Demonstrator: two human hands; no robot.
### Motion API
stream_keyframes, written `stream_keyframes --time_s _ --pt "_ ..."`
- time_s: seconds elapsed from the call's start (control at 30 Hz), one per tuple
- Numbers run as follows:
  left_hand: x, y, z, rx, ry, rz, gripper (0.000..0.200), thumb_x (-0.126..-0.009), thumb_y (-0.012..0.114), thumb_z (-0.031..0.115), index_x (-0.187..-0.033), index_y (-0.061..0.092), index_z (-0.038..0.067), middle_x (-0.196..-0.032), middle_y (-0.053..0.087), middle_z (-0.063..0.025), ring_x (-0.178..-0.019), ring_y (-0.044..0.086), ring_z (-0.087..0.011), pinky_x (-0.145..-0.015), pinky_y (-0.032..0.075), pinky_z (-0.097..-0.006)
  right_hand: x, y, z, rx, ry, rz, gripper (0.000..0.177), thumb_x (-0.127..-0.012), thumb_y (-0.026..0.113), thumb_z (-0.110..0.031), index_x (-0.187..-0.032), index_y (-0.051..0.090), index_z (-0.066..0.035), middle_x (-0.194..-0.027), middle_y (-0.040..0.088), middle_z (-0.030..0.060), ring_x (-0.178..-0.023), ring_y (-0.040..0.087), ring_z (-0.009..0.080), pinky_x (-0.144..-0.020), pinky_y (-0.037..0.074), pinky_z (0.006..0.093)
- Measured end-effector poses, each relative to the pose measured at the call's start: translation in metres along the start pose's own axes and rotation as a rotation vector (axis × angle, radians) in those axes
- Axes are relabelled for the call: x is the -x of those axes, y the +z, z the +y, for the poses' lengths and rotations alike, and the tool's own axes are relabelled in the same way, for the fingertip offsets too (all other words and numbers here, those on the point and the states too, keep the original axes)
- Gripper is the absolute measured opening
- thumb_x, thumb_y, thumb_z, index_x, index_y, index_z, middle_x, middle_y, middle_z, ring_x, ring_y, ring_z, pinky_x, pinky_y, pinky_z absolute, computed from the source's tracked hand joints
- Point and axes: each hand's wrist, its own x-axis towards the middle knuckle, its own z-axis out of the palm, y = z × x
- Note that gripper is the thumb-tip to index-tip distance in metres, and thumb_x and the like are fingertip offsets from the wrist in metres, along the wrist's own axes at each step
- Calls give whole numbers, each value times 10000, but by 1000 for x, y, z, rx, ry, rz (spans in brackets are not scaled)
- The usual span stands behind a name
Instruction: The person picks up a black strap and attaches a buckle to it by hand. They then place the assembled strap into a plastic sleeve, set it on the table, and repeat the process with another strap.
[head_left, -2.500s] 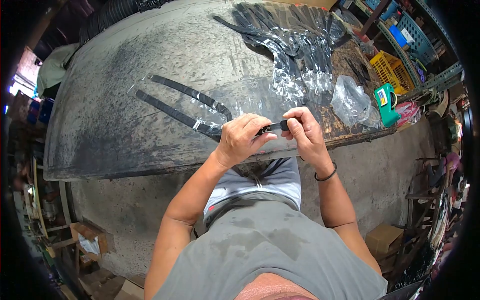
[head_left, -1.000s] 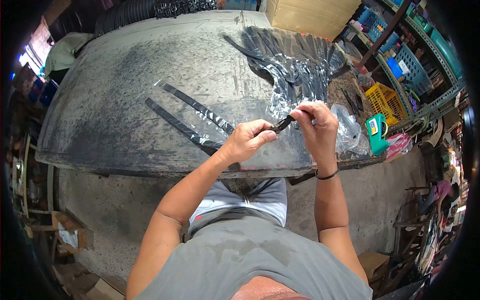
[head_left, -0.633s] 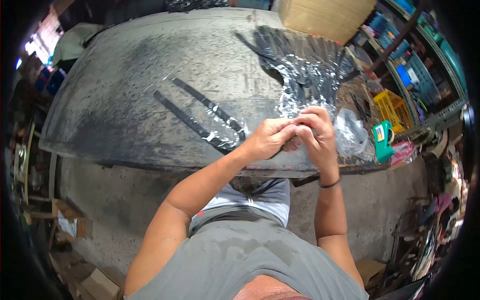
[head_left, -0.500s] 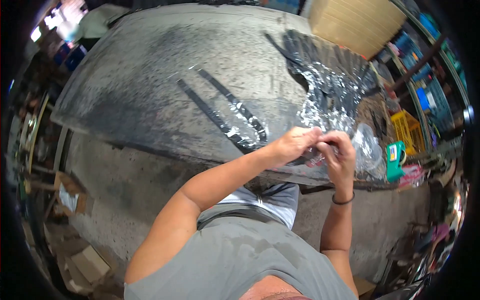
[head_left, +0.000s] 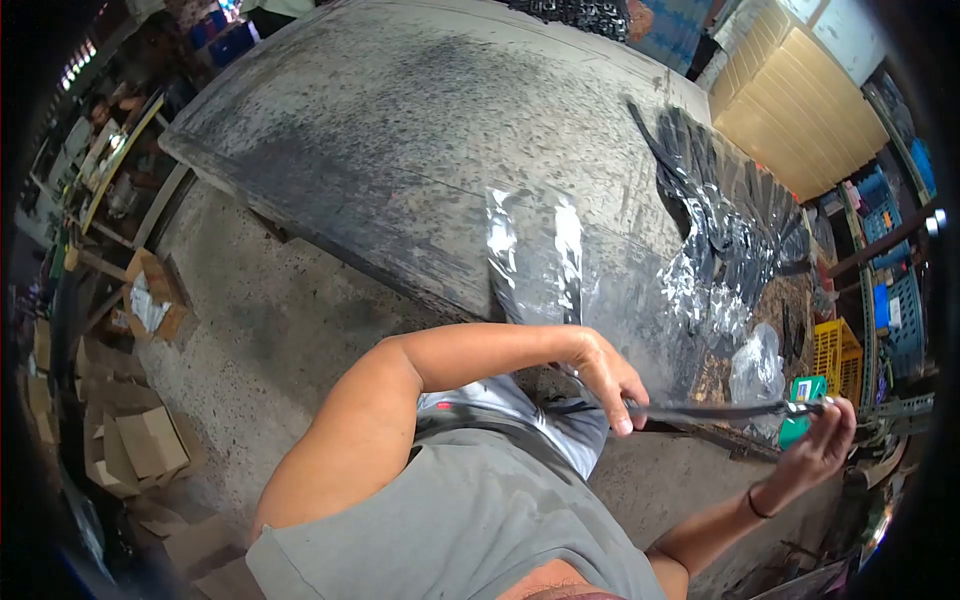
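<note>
Between my two hands a dark strip (head_left: 715,411) is stretched out nearly level, in front of the table's near edge. My left hand (head_left: 608,380) pinches its left end, and my right hand (head_left: 825,437) grips the other end at the far right. Two long dark pieces in clear plastic (head_left: 502,240) lie on the worn table (head_left: 400,150), reaching toward my left forearm. A pile of dark strips in shiny plastic (head_left: 715,240) spreads over the table's right part. Crumpled clear plastic (head_left: 757,368) rests at the right corner.
A green object (head_left: 800,410) sits beside a yellow crate (head_left: 838,350) at the right. Behind stands a large cardboard box (head_left: 800,110). Open cardboard boxes (head_left: 150,440) are on the floor at left. A person (head_left: 110,115) is at the far left.
My hands, close together before, have moved apart, the right one far to the right, with the dark strip now stretched between them. The camera view has shifted, and the wrapped pieces on the table lie differently.
</note>
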Motion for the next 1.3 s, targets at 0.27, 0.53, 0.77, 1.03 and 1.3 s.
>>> stream_keyframes --time_s 0.27,0.53,0.77,1.03,1.3 --pt "16 49 -19 281 34 -215 772 -793 743 246 -1380 340 -53 -1055 645 -150 -925 638 -202 -873 467 -308 -70 -115 43 -15 152 224 240 -950 563 -175 -1122 602 -12 -1081 587 40 -967 540 114 -830 448 242" --pt "80 50 -55 211 -133 -130 421 -837 680 158 -1137 508 -82 -1045 645 -109 -953 565 -144 -854 462 -325 -102 -202 94 705 -98 -147 344 -994 433 -207 -1215 552 29 -1228 550 110 -1110 514 212 -960 380 304" --pt "167 34 -22 -101 -233 131 344 -881 614 246 -1039 543 -50 -830 603 -88 -797 565 -168 -741 466 -328 -65 -99 86 62 485 47 225 -972 511 -166 -1136 600 -39 -875 615 12 -688 530 65 -640 447 199" --pt "305 -42 9 -228 -790 455 641 -802 726 292 -1273 465 -55 -1185 575 -176 -1096 534 -227 -950 422 -365 -5 37 123 -249 641 -115 239 -918 550 -52 -1154 579 -28 -904 603 7 -662 576 77 -555 503 223" --pt "418 -106 30 -939 -1535 852 615 -699 728 148 -1267 500 94 -1292 511 -174 -1180 510 -311 -965 428 -381 91 204 126 -331 919 -438 230 -881 560 -60 -1104 558 -4 -843 577 38 -634 623 144 -573 542 283"
